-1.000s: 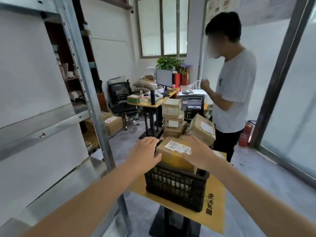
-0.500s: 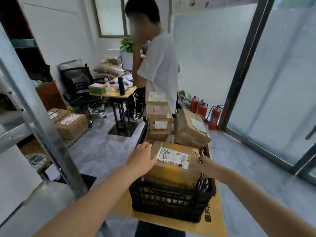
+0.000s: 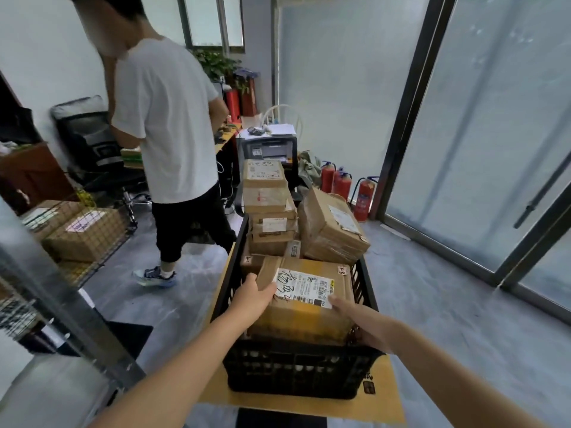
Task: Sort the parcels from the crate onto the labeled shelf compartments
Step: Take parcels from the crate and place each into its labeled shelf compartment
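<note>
A black plastic crate (image 3: pixel 296 375) stands on a yellow board and holds several cardboard parcels. The nearest parcel (image 3: pixel 304 316) is a brown box with a white shipping label and black handwriting. My left hand (image 3: pixel 251 296) grips its left edge, thumb on top. My right hand (image 3: pixel 360 322) holds its right side, thumb on the label's corner and fingers down between box and crate wall. Behind it a stack of small parcels (image 3: pixel 267 208) rises, and a larger taped parcel (image 3: pixel 332 227) leans at the right. A metal shelf upright (image 3: pixel 61 298) slants at the left.
A person in a white shirt (image 3: pixel 168 118) stands left of the crate, back turned. Boxed parcels (image 3: pixel 82 233) sit in a wire rack low at left. Beyond are an office chair, a desk, a printer (image 3: pixel 268 148) and three red fire extinguishers (image 3: pixel 343 185). Glass doors line the right.
The view has swung right and down onto the crate. The person has walked to the left. My right hand has slid from the parcel's top down to its right side.
</note>
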Available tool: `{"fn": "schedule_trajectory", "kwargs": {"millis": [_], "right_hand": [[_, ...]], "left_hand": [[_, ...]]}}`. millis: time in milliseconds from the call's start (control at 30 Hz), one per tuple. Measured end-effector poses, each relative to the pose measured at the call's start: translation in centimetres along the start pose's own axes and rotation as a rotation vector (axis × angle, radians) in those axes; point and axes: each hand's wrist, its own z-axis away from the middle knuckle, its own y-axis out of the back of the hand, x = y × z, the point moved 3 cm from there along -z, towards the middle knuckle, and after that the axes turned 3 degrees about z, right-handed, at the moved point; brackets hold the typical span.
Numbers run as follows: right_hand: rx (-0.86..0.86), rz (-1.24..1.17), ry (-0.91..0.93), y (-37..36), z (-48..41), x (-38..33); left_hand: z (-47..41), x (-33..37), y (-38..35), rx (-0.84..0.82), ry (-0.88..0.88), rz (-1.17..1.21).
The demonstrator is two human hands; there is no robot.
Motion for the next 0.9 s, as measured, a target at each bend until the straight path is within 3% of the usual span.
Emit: {"fn": "schedule_trajectory", "kwargs": {"millis": [233, 533, 733, 900], "right_hand": [[0.021, -0.238, 0.192, 0.9, 1.4, 0.9], [-0.095, -0.312, 0.511, 2.7, 4.5, 0.2], [-0.109, -0.417, 0.711, 5.0, 5.9, -1.0], [-0.072, -0.583, 0.768, 5.5, 6.3, -0.6]], "left_hand": [[1.5, -0.1, -0.2, 0.141, -0.025, 0.273], [4.7, 3.2, 1.2, 0.266, -0.15, 0.475], [7.6, 5.3, 0.9, 0.211, -0.228, 0.636], [10.2, 6.8, -0.7, 0.165, -0.231, 0.681]]}}
